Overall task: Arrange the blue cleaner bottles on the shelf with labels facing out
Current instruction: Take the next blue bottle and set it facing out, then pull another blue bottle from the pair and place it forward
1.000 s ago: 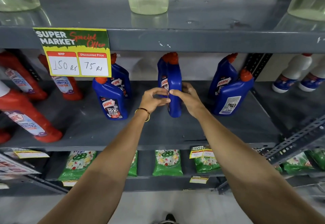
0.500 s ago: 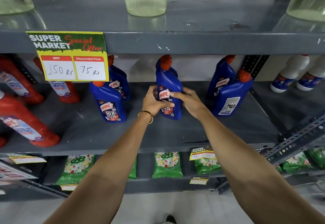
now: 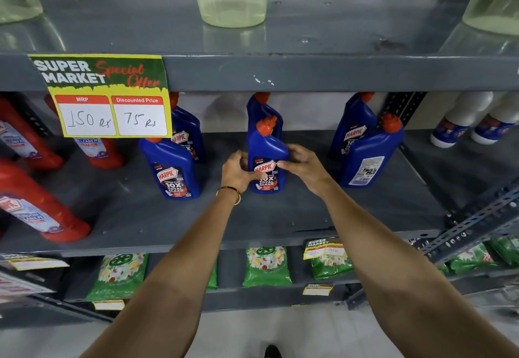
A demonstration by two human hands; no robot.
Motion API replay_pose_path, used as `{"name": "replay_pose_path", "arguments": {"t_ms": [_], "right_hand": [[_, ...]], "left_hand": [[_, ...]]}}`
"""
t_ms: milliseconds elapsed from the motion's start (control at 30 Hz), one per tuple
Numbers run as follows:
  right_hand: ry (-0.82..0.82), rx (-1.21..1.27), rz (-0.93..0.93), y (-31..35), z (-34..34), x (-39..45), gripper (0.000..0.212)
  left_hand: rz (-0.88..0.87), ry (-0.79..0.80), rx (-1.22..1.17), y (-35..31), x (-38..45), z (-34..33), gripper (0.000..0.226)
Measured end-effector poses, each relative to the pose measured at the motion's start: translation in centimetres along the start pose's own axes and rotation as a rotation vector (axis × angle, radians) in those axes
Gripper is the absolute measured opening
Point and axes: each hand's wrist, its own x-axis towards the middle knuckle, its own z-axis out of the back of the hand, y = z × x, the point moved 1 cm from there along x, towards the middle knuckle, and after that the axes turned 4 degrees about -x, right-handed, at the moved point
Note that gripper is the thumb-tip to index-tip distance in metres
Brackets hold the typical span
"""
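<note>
A blue cleaner bottle (image 3: 265,147) with an orange cap stands upright mid-shelf, its front label facing out. My left hand (image 3: 237,170) grips its left side and my right hand (image 3: 302,165) its right side. Directly behind it stands another blue bottle (image 3: 259,107), mostly hidden. To the left, one blue bottle (image 3: 171,168) shows its front label, with another (image 3: 186,133) behind it. On the right, the front bottle (image 3: 370,152) shows its white back label, and the one behind it (image 3: 355,124) shows its front label.
All stand on the grey metal middle shelf (image 3: 252,225). Red cleaner bottles (image 3: 42,208) stand at the left, white bottles (image 3: 460,121) at the far right. A price sign (image 3: 104,95) hangs from the upper shelf. Green packets (image 3: 266,266) fill the shelf below.
The middle blue bottle turned from edge-on until its front label faces out, and it came forward on the shelf, uncovering another bottle behind it. Both hands stayed on it.
</note>
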Motion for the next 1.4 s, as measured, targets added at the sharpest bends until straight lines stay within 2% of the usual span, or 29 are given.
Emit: {"name": "replay_pose_path", "arguments": {"t_ms": [400, 567, 667, 800, 967, 1133, 1300, 1400], "right_hand": [[-0.027, 0.005, -0.082, -0.2, -0.1, -0.7, 0.053], [-0.234, -0.057, -0.217, -1.0, 0.5, -1.8, 0.072], [-0.384, -0.039, -0.262, -1.5, 1.0, -3.4, 0.065], [-0.586, 0.012, -0.302, -2.6, 1.9, -5.7, 0.061], [-0.722, -0.027, -0.318, -3.5, 4.3, -7.8, 0.059], [-0.791, -0.066, -0.291, -3.7, 8.1, -8.1, 0.047], [-0.725, -0.047, -0.302, -3.8, 12.6, -7.2, 0.044], [-0.601, -0.106, -0.323, -4.8, 15.9, -6.1, 0.059]], "left_hand": [[0.010, -0.006, 0.059, 0.5, -0.5, -0.4, 0.058], [0.022, -0.117, 0.087, 0.8, -2.0, -0.8, 0.058], [0.047, -0.223, 0.015, 0.7, -3.5, -1.1, 0.066], [-0.040, -0.320, -0.109, -0.2, -6.2, -2.7, 0.054], [-0.146, -0.278, -0.088, -1.4, -7.6, -5.4, 0.056], [-0.167, -0.143, -0.021, -2.4, -7.3, -8.9, 0.061], [-0.108, -0.035, 0.036, -3.6, -5.3, -13.8, 0.066], [-0.052, 0.015, 0.036, -4.8, -3.8, -17.0, 0.069]]}}
